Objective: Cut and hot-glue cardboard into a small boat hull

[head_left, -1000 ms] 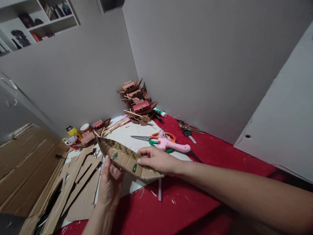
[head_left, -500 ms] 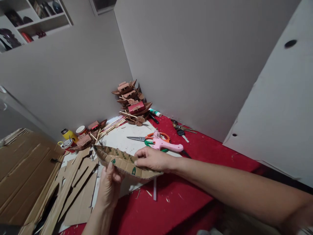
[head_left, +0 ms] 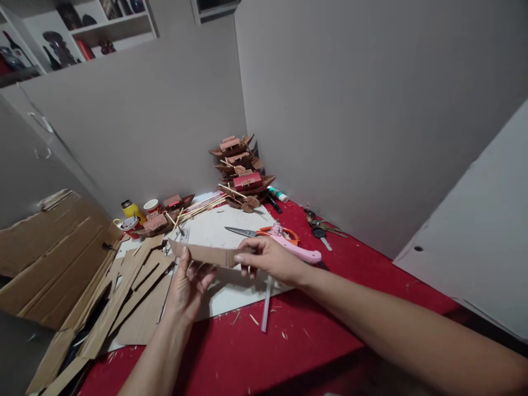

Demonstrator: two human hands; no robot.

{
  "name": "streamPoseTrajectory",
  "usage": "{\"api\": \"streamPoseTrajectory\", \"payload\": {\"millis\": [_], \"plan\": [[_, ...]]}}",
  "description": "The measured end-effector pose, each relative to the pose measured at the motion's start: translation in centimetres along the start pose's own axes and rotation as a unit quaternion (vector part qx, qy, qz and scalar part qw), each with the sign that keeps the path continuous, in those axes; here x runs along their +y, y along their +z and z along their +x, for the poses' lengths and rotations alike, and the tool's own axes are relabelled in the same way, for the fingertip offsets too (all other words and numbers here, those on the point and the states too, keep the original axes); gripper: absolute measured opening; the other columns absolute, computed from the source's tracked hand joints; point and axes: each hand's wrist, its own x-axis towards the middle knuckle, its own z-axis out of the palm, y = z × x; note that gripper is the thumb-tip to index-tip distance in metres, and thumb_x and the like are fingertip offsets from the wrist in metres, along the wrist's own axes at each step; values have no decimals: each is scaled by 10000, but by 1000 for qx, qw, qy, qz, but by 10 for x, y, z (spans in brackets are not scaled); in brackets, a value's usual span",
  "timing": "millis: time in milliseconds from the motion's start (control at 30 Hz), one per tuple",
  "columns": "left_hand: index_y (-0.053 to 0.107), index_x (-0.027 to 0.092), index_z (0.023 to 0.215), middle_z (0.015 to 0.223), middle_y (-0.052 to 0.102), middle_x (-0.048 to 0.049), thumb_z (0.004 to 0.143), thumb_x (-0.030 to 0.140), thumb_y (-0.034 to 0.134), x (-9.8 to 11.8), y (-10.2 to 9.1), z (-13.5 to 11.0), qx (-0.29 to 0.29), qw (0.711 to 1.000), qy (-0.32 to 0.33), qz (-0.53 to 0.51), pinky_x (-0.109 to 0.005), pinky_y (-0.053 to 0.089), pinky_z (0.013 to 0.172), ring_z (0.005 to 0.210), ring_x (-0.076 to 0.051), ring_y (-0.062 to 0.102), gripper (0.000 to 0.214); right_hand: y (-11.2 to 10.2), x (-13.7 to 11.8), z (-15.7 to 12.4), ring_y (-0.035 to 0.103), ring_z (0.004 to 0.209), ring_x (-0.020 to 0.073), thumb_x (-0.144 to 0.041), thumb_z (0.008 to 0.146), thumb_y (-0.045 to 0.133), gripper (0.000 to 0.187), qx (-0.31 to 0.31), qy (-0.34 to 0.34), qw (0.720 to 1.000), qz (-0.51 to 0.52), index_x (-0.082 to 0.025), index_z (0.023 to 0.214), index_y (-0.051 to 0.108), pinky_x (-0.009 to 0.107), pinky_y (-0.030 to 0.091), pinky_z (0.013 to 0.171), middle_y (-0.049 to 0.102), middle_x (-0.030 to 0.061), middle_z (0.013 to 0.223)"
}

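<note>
A small boat hull of brown cardboard (head_left: 210, 254) is held up in front of me, its plain side wall facing me. My left hand (head_left: 185, 291) grips its left end, thumb on the near wall. At the right end, my right hand (head_left: 277, 260) pinches the hull between thumb and fingers. Just behind the right hand lie a pink glue gun (head_left: 299, 252) and orange-handled scissors (head_left: 240, 231). A translucent glue stick (head_left: 266, 313) rests below the hands, partly over the red cloth.
Finished cardboard boats (head_left: 247, 181) are stacked in the corner. Thin wooden sticks (head_left: 206, 205), cups (head_left: 131, 224) and a yellow bottle (head_left: 131, 209) stand left of them. Cut cardboard strips (head_left: 124, 291) cover the left side. Keys (head_left: 324, 236) lie on the red cloth (head_left: 239, 357) at right.
Both hands have tilted the hull, so its printed inside no longer shows and its side wall faces me. My view has swung left.
</note>
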Motion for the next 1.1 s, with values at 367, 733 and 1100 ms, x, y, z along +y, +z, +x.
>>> {"api": "streamPoseTrajectory", "payload": {"millis": [367, 733, 1100], "plan": [[573, 121, 728, 593, 592, -14, 946, 217, 492, 5, -8, 10, 49, 999, 10, -11, -238, 555, 542, 515, -113, 619, 251, -24, -5, 14, 600, 524, 77, -323, 779, 667, 216, 154, 19, 968, 199, -186, 909, 562, 174, 483, 479, 647, -3, 713], [402, 195, 595, 422, 291, 125, 739, 210, 696, 7, -4, -1, 8, 995, 101, 5, -168, 343, 383, 346, -43, 285, 327, -7, 6, 4, 629, 870, 183, -131, 798, 581, 164, 29, -149, 938, -311, -158, 872, 725, 323, 468, 834, 704, 72, 910], [531, 169, 699, 613, 585, 58, 658, 290, 762, 29, -11, 5, 48, 969, 239, 33, -210, 491, 473, 448, -73, 520, 263, -34, 1, 2, 609, 1031, 205, 19, 660, 450, 379, -110, -171, 853, -480, -178, 867, 698, 367, 454, 959, 691, 77, 1044]]}}
